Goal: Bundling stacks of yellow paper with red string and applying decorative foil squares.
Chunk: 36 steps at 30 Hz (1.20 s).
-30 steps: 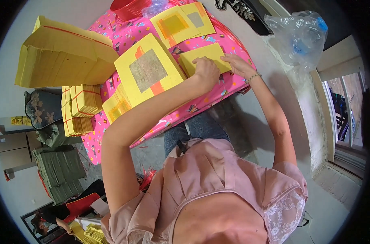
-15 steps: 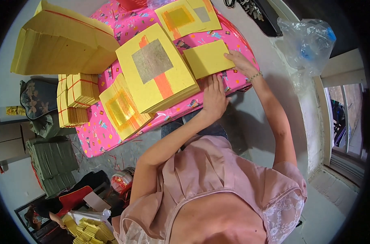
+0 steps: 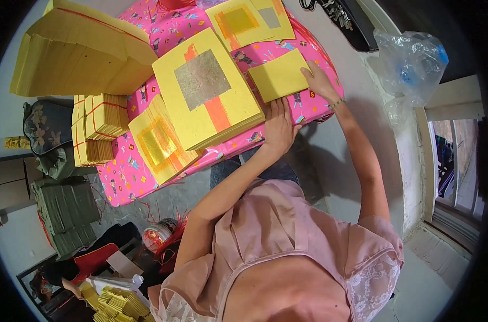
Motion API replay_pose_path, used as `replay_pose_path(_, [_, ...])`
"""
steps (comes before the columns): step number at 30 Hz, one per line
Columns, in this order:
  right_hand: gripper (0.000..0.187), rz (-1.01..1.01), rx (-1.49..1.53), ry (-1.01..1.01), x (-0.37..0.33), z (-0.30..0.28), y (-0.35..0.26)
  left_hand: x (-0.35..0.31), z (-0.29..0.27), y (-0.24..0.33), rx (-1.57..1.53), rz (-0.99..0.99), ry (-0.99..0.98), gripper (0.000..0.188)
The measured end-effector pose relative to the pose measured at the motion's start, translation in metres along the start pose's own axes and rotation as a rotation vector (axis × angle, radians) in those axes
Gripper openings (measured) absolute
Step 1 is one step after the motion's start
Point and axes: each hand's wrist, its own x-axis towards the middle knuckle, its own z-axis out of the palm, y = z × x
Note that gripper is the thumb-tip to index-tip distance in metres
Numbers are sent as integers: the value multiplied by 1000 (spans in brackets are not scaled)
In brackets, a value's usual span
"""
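Observation:
A small stack of plain yellow paper sheets (image 3: 279, 78) lies on a pink patterned table (image 3: 147, 177). My right hand (image 3: 320, 81) rests on its right edge, fingers spread over the sheets. At the near table edge my left hand (image 3: 279, 129) lies flat beside the stack's near corner, next to a large pile of yellow sheets with a silver square and an orange stripe (image 3: 206, 91). A smaller gold-centred pile (image 3: 159, 140) leans at that pile's left.
A big yellow paper bundle (image 3: 77, 53) sits at far left, tied yellow bundles (image 3: 99, 129) below it. More printed sheets (image 3: 249, 21) lie at the table's far side. A clear plastic bag (image 3: 410, 59) is at right. Green stacks (image 3: 67, 209) and a tin (image 3: 160, 233) stand on the floor.
My left hand came off the large pile and dropped to the table's near edge, then up beside the small stack. My right hand stayed on the small yellow stack.

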Motion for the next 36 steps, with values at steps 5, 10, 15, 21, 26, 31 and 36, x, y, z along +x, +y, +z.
replay_pose_path(5, [25,-95,-80,54,-6,-2,-6,-4,4,0,-6,13,10,96])
replay_pose_path(10, [26,-19,-126,13,-9,-2,-11,-18,-12,1,-165,52,78,94])
replay_pose_path(15, [26,-39,-92,12,-8,-5,-8,-5,-31,4,-158,85,155,96])
replay_pose_path(21, [26,-85,-106,28,-5,-5,-8,0,-11,-3,-122,40,57,95])
replay_pose_path(26, [28,-120,-311,77,-15,-6,-34,2,-7,-4,-75,12,-34,88])
replay_pose_path(31, [30,-49,-446,120,-16,-8,-19,4,-3,-1,-7,38,-6,87])
replay_pose_path(36, [30,-23,-448,81,-10,-5,-11,4,-6,-2,-16,29,-41,87])
